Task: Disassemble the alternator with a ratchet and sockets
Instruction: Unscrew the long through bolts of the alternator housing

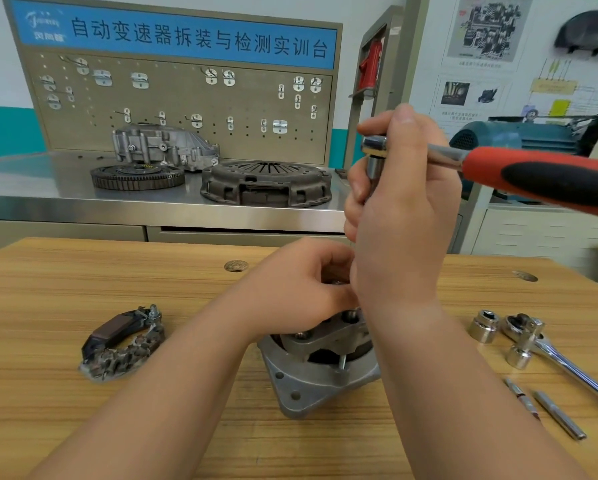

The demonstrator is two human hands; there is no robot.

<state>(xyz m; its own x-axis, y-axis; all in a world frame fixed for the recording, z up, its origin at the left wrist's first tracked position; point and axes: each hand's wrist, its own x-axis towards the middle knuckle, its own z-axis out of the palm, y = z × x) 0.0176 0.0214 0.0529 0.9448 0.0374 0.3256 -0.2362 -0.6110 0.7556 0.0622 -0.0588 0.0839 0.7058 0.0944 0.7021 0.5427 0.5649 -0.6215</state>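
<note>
Right hand (401,209) was raised over the middle of the tabletop (83,271), clamped on the head of the ratchet (546,178). Its thumb lay along the top of the head and its fingers were curled round the socket (373,166) that hung under the head. The red and black handle pointed out to the right, free in the air.

Lower and just to the left, the left hand (301,289) sat on top of the alternator (318,368), its fingers curled and closed on the upper part. Which part they pinched was hidden by the right wrist.

The alternator stood in the middle of the tabletop, nearer the front edge, with its flat flange down on the wood.

A rectifier (121,341) lay to its left, well apart from it. Toward the right edge lay a second ratchet (560,355) of bare metal, with one loose socket (484,325) just beside its head and another (518,356) touching its handle. Two thin bits (560,415) lay nearer the front right corner.

Behind the tabletop stood a steel bench (48,195) with a flywheel (136,176), a clutch cover (266,181) and a grey housing (162,147) on it, and a pegboard (186,109) behind them.
</note>
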